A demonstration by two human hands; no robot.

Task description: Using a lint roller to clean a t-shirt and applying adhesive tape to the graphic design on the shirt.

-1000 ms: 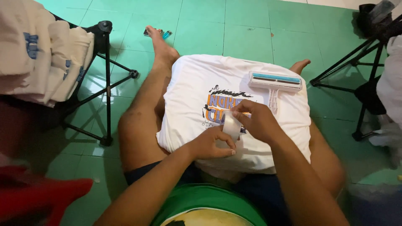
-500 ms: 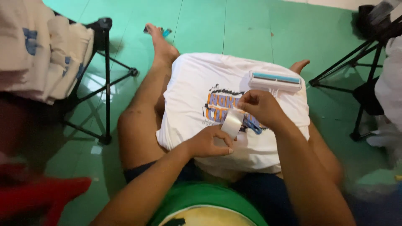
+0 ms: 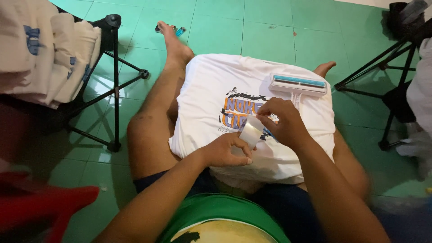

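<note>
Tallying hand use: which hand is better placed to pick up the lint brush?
Probably the right hand: it lies just below the brush on the shirt, while the left hand holds the tape roll farther away.

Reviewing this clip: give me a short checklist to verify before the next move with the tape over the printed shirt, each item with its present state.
1. Left hand grips the tape roll: ok.
2. Right hand pinches the tape's free end: ok.
3. White shirt lies flat across the lap: ok.
4. Lint roller rests clear of both hands: ok.
5. Tape is free of creases: cannot tell.
</note>
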